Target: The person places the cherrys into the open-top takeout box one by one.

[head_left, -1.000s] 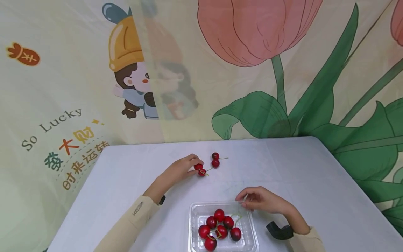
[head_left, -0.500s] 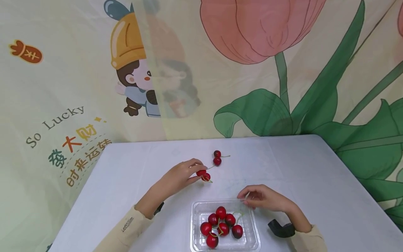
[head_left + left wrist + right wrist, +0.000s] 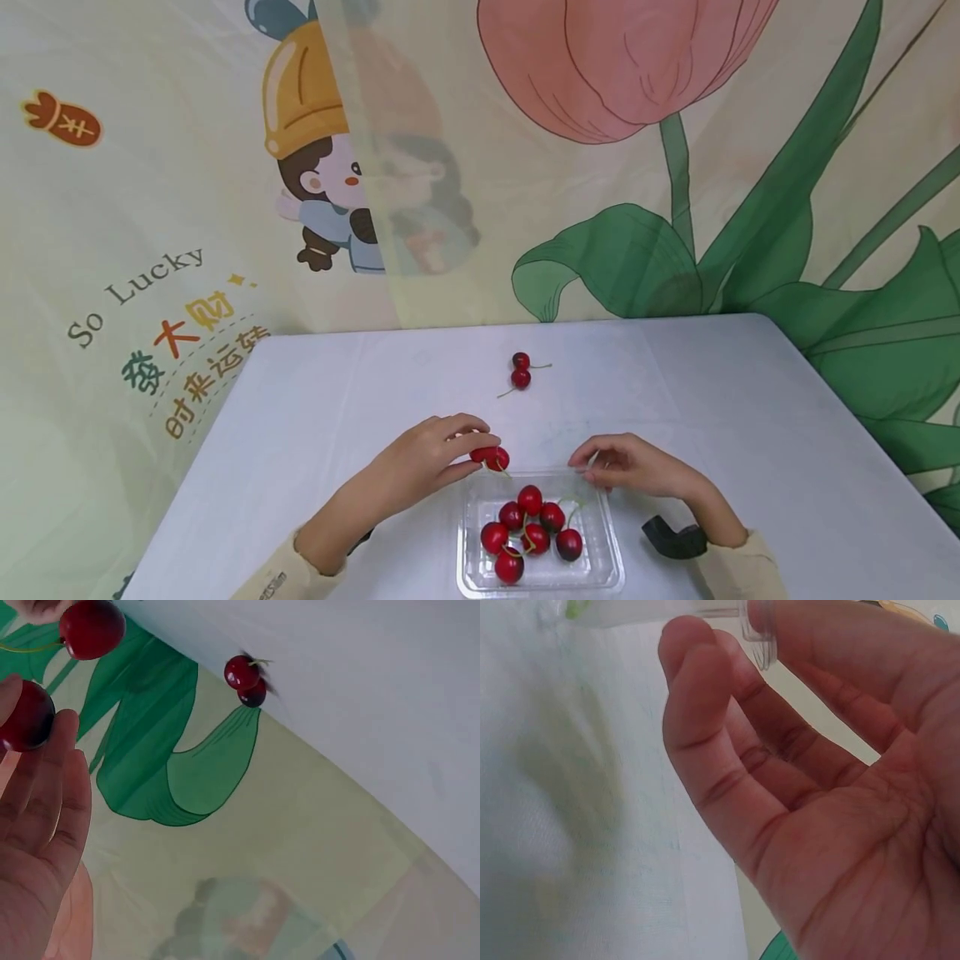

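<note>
My left hand [image 3: 427, 462] pinches a pair of red cherries [image 3: 491, 457] between fingers and thumb, just above the far left rim of a clear plastic box [image 3: 465, 575]. In the left wrist view one held cherry [image 3: 30, 720] lies against the fingertips, and a second cherry [image 3: 92, 630] with a green stem hangs beside it. Several cherries [image 3: 535, 538], some with stems, lie in the box. With thumb and fingers my right hand [image 3: 637, 468] grips the box's far right corner; the right wrist view shows the box rim [image 3: 759, 637] between them.
Two more cherries [image 3: 521, 379] with stems lie touching on the white tabletop [image 3: 375, 383], towards its far edge. Behind the table hangs a printed cloth [image 3: 450, 292] with tulips and a cartoon figure.
My left hand has drawn the two cherries back from near the far pair to the box's far rim. The right hand stays at the box corner. The view has shifted slightly.
</note>
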`<state>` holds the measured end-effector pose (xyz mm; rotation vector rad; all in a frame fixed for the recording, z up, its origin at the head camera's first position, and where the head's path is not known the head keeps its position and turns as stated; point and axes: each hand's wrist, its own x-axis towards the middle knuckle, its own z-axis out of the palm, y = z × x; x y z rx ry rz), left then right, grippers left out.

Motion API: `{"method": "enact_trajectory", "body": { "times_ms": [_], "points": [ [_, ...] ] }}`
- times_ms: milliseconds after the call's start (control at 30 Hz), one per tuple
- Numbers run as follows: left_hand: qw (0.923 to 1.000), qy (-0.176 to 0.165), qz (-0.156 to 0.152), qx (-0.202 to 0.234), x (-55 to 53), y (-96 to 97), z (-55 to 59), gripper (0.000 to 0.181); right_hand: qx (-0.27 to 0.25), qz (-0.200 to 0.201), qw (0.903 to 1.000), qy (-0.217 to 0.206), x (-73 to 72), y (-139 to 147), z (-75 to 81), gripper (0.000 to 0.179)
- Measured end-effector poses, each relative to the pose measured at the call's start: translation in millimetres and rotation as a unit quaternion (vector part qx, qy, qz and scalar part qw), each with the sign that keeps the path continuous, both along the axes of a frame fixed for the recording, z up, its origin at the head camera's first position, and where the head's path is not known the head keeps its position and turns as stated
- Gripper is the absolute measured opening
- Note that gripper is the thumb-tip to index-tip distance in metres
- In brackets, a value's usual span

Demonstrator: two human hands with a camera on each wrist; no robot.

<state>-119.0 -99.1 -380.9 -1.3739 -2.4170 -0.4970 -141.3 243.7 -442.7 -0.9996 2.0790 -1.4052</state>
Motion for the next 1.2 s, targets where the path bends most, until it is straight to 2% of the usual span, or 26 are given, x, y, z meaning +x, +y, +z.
{"method": "enact_trajectory", "body": {
  "times_ms": [267,433,700,933,1200],
  "points": [
    [0.9999,-0.002,-0.004,-0.014,15.4,-2.2,-5.5,0.042,0.005,-0.002,1.0,0.007,-1.6,0,2.6,0.025],
    [0.9994,-0.006,-0.013,-0.032,19.2,0.4,-17.4,0.04,0.008,-0.004,0.9999,0.006,-1.9,-1,3.0,0.026],
    [0.996,-0.025,-0.017,-0.085,22.3,8.0,-29.9,0.034,0.01,-0.004,0.9999,0.007,-1.9,-1,0.9,0.025],
    [0.9911,-0.005,-0.022,-0.131,23.6,16.8,-34.1,0.031,0.006,-0.002,1.0,0.008,-1.2,-1,0.0,0.026],
    [0.9864,0.008,-0.025,-0.162,24.8,24.4,-38.0,0.03,0.008,-0.003,1.0,0.004,0.1,-2,-0.7,0.026]
  ]
}}
